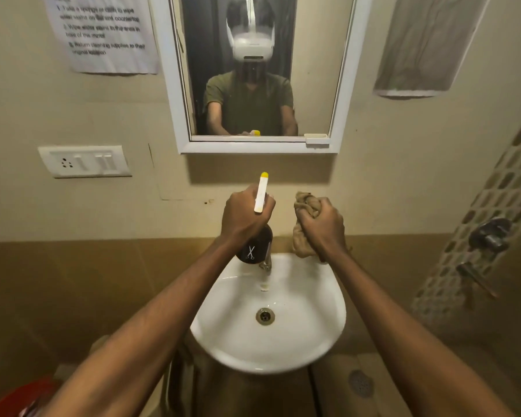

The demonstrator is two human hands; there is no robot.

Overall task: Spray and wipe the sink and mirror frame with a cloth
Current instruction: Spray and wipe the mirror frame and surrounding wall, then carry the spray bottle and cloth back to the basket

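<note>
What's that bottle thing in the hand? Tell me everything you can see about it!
It is a spray bottle with a dark, rounded body bearing a small white scissors mark. Its white spray head ends in a yellow tip, which points up toward the mirror frame. The left hand grips its neck, holding it in the air above the back of the white sink, in front of the tap. Nothing else touches it.
</note>
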